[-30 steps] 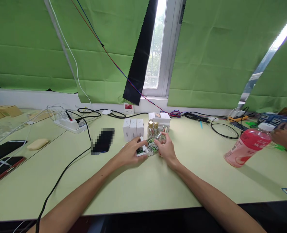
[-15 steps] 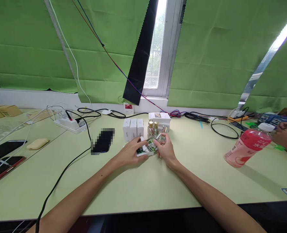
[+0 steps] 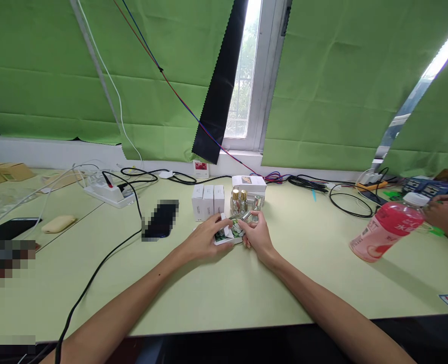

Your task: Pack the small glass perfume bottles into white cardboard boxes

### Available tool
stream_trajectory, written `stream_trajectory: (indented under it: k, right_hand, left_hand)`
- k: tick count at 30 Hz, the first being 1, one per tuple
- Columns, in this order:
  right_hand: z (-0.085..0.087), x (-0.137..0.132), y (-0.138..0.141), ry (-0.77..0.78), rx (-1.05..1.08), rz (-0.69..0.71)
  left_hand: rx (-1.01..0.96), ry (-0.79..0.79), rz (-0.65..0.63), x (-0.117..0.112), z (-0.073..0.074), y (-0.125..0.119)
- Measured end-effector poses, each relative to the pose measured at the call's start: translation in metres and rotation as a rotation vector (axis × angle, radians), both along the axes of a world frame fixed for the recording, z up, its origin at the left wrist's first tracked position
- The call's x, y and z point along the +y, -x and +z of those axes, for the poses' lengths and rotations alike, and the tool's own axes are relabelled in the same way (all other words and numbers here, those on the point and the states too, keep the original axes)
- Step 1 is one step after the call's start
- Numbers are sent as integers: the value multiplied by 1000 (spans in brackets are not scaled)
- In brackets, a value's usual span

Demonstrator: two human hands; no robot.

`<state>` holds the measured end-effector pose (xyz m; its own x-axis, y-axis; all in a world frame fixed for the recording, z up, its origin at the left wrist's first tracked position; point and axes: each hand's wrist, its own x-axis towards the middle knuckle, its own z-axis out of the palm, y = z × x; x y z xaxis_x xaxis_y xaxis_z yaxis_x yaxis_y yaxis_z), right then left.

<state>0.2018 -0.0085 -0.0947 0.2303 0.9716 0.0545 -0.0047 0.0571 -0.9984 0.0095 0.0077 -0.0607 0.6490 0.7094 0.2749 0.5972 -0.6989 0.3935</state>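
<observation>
My left hand point(image 3: 202, 238) is closed around a small white box point(image 3: 224, 236) with a green leafy print, which lies tilted on the table with a flap raised. At the box's right end, my right hand point(image 3: 259, 236) pinches a small clear glass bottle point(image 3: 245, 216) with a silvery cap. The fingers partly cover it, and I cannot tell how far it reaches into the box. Just behind stand two gold-capped glass bottles point(image 3: 239, 202) and a silver-capped one point(image 3: 257, 202). Several upright white boxes point(image 3: 208, 202) stand beyond my left hand.
A larger white box point(image 3: 248, 186) is at the back. A pink drink bottle point(image 3: 388, 230) leans at the right, near another person's hands point(image 3: 447, 215). A phone point(image 3: 160, 219), a power strip point(image 3: 110, 194) and a black cable point(image 3: 106, 260) occupy the left side.
My right hand has shifted slightly left, closer to the box with the glass bottle. The box has moved a little to the right in my left hand.
</observation>
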Motion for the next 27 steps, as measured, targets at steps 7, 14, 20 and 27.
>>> stream_trajectory:
  k: [7,14,20,27]
  right_hand:
    - [-3,2,-1,15,24,20]
    - [-5,4,-2,45,-39,28]
    - [-3,4,-4,79,-99,28]
    - [5,4,-7,134,-101,5]
  left_hand:
    - [-18,13,-1,-1,1,-1]
    - [-13,33,0,-3,3,-1]
    - [-7,46,9,-1,1,-1]
    - [4,55,16,-2,1,-3]
